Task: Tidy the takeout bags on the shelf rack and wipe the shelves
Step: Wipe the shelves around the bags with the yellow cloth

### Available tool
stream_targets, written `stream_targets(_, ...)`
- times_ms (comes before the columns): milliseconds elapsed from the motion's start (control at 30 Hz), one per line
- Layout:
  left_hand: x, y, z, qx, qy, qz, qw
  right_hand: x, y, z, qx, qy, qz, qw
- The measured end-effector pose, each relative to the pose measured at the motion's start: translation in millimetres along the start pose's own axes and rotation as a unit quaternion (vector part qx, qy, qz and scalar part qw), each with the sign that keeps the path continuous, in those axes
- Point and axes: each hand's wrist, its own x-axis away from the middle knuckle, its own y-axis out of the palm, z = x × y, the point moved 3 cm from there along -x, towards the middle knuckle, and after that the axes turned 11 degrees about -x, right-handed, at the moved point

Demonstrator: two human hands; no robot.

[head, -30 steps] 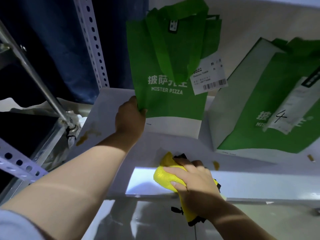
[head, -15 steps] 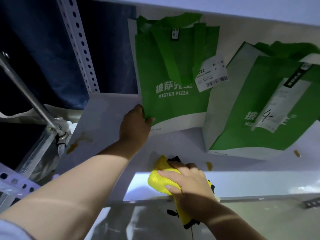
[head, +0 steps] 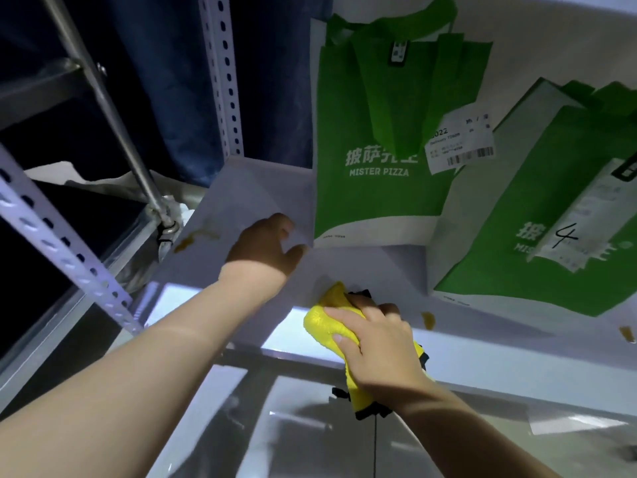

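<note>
Left hand [head: 265, 243]: bare, with forearm [head: 172, 357] uncovered to the frame edge. Right hand [head: 375, 336]: same; short plain thumbnail [head: 337, 338].

dark blue curtain [head: 275, 98], steel pole [head: 125, 132]

Left takeout bag [head: 372, 201], 12 o'clock, green face. White print "披萨" plus two characters half covered by a hanging handle. "MISTER PIZZA" beneath.

White order label [head: 460, 143] at that bag's 3 o'clock edge. Reads "022", leading digit half hidden. Barcode at the bottom. Smaller lines too blurred.

Right takeout bag [head: 517, 263], 3 o'clock. Only "披" and "MIS" show beside a white slip [head: 572, 222] with a handwritten "4".

Black tag [head: 397, 54] on the left bag's handle. Unreadable.
</note>
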Motion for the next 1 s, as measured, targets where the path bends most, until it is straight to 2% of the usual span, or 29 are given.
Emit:
stream_targets(133, 44.7, -19.3, -21.2, 0.001, -0.051, 0.018, 0.999, -11.3, 3.3, -16.5, 0.012, 0.020, -0.001, 1.000)
stream_targets(333, 96.2, -30.7, -49.0, 0.000, -0.121, 0.002, 0.993, -42.4, 22.1, -53.6, 0.006, -0.001, -0.014, 1.000)
stream_targets(467, 119.1, -38.2, -60.5, -0.007, -0.151, 0.012, 0.988, -35.4, 33.6, -71.5, 0.006, -0.113, -0.053, 0.992)
stream_targets(567, 128.9, -48.3, -61.9, -0.023, -0.183, 0.031, 0.982, -25.4, 25.8, -56.4, -0.007, -0.174, -0.083, 0.981)
stream_targets(700, 142.9, -57.1, -54.9, -0.074, -0.204, 0.052, 0.975, -28.4, 15.1, -37.1, -0.038, -0.168, -0.107, 0.979)
stream_targets(900, 161.3, -77.1, -43.0, -0.136, -0.227, 0.068, 0.962, -26.5, 14.5, -44.6, -0.027, -0.169, -0.106, 0.979)
stream_targets(1000, 158.2, -97.4, -40.9, -0.158, -0.236, 0.101, 0.954, -27.8, 16.4, -47.2, -0.015, -0.160, -0.104, 0.982)
